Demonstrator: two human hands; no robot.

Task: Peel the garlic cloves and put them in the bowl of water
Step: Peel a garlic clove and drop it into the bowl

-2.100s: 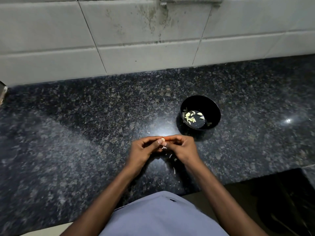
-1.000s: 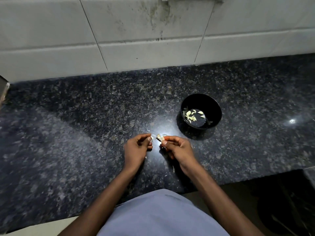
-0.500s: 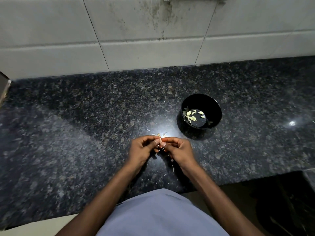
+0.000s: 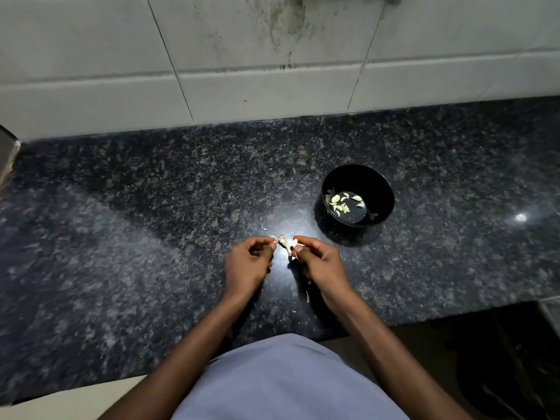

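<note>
1. Change since half a second ago: the hands, then pressed together fingertip to fingertip, have drawn apart, and a narrow gap now shows between them. The bowl has not moved.
2. Garlic clove (image 4: 287, 247): held above the surface in the gap between the two hands, at the tips of the right hand's fingers. It is pale and partly skinned. Its long axis runs on a slant from upper left to lower right, the narrow end pointing up and left toward the left hand; loose white skin hangs at its lower end.
3. Right hand (image 4: 318, 264): thumb and forefinger curled and pinching the clove's right end; the other fingers are folded in under the palm.
4. Left hand (image 4: 248, 265): fingers curled, thumb and forefinger tips close together just beside the clove's narrow end. Whether they grip a shred of skin cannot be told.
5. Bowl (image 4: 382, 189): black, round, upright on the surface, up and right of the right hand and apart from it. Peeled cloves (image 4: 340, 204) lie in water at its bottom, mostly toward the left side.
6. Skin scraps (image 4: 308, 296): small white bits lie on the surface beneath and near the hands.
7. Surface (image 4: 127, 237): dark speckled stone, backed by a wall of pale tiles (image 4: 242, 50).
</note>
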